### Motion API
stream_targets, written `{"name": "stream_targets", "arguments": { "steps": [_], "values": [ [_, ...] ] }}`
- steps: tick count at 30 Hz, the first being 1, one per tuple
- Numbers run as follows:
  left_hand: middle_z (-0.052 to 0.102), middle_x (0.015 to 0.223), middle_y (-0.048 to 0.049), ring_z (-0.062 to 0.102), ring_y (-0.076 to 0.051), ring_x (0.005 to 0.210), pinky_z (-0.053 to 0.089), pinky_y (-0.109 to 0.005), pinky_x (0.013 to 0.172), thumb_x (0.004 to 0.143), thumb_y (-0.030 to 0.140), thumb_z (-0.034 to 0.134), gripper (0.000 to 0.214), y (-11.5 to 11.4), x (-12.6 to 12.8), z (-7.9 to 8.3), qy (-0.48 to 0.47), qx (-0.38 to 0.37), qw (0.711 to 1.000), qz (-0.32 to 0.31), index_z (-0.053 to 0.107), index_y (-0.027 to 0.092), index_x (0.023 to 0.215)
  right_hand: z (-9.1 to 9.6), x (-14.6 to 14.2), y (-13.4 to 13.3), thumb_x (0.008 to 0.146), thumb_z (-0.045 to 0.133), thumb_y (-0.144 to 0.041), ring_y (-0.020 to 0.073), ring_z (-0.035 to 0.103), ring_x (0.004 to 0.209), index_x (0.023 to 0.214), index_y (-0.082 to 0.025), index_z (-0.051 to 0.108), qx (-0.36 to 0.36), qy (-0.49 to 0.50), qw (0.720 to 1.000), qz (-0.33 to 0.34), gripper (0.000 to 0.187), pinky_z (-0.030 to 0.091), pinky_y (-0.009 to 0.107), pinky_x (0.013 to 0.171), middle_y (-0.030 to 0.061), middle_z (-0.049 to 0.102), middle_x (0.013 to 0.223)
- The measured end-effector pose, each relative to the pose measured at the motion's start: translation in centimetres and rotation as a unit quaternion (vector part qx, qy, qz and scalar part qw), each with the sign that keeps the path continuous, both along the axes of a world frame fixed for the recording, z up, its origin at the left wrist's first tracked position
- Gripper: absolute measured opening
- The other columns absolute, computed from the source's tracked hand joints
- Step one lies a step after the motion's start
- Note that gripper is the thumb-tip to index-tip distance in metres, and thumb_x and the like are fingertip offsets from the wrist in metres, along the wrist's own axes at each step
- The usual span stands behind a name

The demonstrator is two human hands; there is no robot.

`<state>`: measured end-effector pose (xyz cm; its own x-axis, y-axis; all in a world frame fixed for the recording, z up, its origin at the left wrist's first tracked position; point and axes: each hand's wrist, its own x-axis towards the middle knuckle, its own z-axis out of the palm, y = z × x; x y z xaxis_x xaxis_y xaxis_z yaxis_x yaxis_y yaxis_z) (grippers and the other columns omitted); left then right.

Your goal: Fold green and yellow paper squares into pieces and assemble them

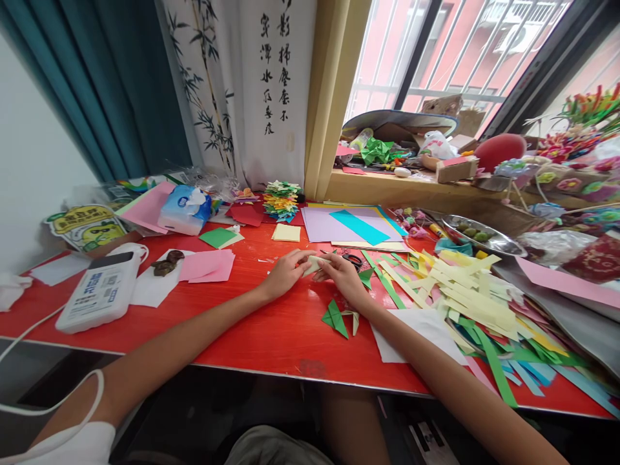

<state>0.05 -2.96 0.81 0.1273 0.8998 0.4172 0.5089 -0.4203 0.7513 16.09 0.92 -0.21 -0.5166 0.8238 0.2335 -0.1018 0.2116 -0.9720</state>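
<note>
Between my two hands is a small piece of pale cream paper (312, 265), held above the red table. My left hand (287, 274) pinches its left side, and my right hand (343, 276) grips it from the right; the fingers partly cover it, so its folds cannot be made out. Just below my right hand lie a folded green paper piece (335, 319) and a folded cream paper piece (355, 321). Black-handled scissors (352, 260) lie behind my right hand. A stack of cream paper squares (286, 232) sits farther back.
Many cut paper strips (475, 297) cover the table's right side, with a metal dish (504, 247) behind them. Purple sheets (317, 226) lie at the back. To the left are pink paper (208, 265), a tissue pack (184, 210) and a white corded device (104, 290).
</note>
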Motion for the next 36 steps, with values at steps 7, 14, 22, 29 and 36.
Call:
{"name": "stream_targets", "arguments": {
  "steps": [7,14,22,29,36],
  "values": [
    [0.058,0.085,-0.0021,0.053,-0.013,0.079,0.038,-0.022,0.072,0.079,0.028,0.048,0.029,0.15,-0.22,-0.13,-0.037,-0.027,0.999,0.018,0.058,0.018,0.104,0.05,0.08,0.08,0.078,0.052,-0.042,0.0161,0.059,0.055,0.092,-0.019,0.062,0.008,-0.014,1.000,0.012,0.028,0.049,0.030,0.058,0.0015,0.062,0.065],
    [0.061,0.083,-0.0018,0.054,-0.013,0.076,0.039,-0.021,0.069,0.078,0.032,0.049,0.026,0.11,-0.26,0.00,-0.055,-0.039,0.998,0.016,0.061,0.017,0.096,0.53,0.14,-0.16,0.078,0.052,-0.043,0.0153,0.057,0.054,0.086,-0.017,0.064,0.016,-0.032,0.999,0.025,0.030,0.048,0.028,0.057,0.0013,0.061,0.060],
    [0.059,0.076,0.0000,0.053,-0.012,0.070,0.037,-0.021,0.063,0.079,0.037,0.048,0.022,0.05,-0.21,-0.11,-0.018,-0.038,0.999,0.019,0.057,0.017,0.079,0.55,0.07,-0.49,0.078,0.053,-0.042,0.0150,0.057,0.052,0.078,-0.017,0.063,0.040,-0.066,0.997,0.020,0.027,0.046,0.028,0.057,0.0004,0.059,0.056],
    [0.052,0.060,0.0034,0.046,-0.010,0.056,0.031,-0.020,0.053,0.079,0.041,0.047,0.025,0.00,-0.21,-0.39,0.014,-0.065,0.998,0.020,0.050,0.017,0.072,0.43,0.10,-0.45,0.078,0.052,-0.043,0.0159,0.057,0.051,0.076,-0.018,0.061,0.046,-0.064,0.997,0.011,0.026,0.046,0.029,0.055,0.0006,0.060,0.056],
    [0.052,0.065,0.0030,0.047,-0.010,0.060,0.034,-0.020,0.056,0.080,0.038,0.046,0.021,0.13,-0.20,-0.39,-0.007,-0.067,0.998,-0.001,0.052,0.018,0.082,0.17,0.18,-0.18,0.080,0.050,-0.042,0.0161,0.057,0.048,0.072,-0.018,0.057,0.032,-0.055,0.998,0.002,0.026,0.045,0.027,0.049,0.0008,0.058,0.053]
  ]
}}
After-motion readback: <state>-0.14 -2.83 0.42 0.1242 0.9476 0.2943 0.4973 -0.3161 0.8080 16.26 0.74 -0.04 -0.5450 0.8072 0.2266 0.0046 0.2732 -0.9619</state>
